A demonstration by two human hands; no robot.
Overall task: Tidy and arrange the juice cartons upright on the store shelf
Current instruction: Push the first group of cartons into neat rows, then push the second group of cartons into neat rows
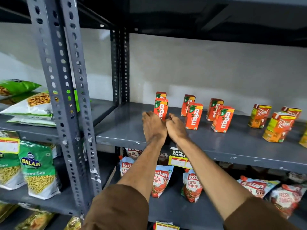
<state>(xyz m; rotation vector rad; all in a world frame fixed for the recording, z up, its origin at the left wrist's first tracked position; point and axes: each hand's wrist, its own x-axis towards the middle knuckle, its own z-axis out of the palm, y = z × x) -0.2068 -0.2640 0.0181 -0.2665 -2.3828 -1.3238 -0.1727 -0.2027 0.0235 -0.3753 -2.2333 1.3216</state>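
Note:
Orange Maaza juice cartons stand upright on the grey shelf [126,127] in three pairs, one carton behind the other. My left hand [152,126] and my right hand [176,127] meet wrist to wrist around the base of the front left Maaza carton [160,109], one on each side. The hands hide its bottom edge, and my fingertips are partly hidden. Another carton [161,94] stands right behind it. The middle pair [194,115] and the right pair [223,118] stand apart from my hands. Real juice cartons [280,127] stand upright at the far right.
A perforated steel upright [66,103] rises to the left of the shelf. Snack bags [39,170] fill the left rack. Kissan tomato pouches [160,180] lie on the shelf below, behind a price tag [178,157]. The shelf above hangs low overhead.

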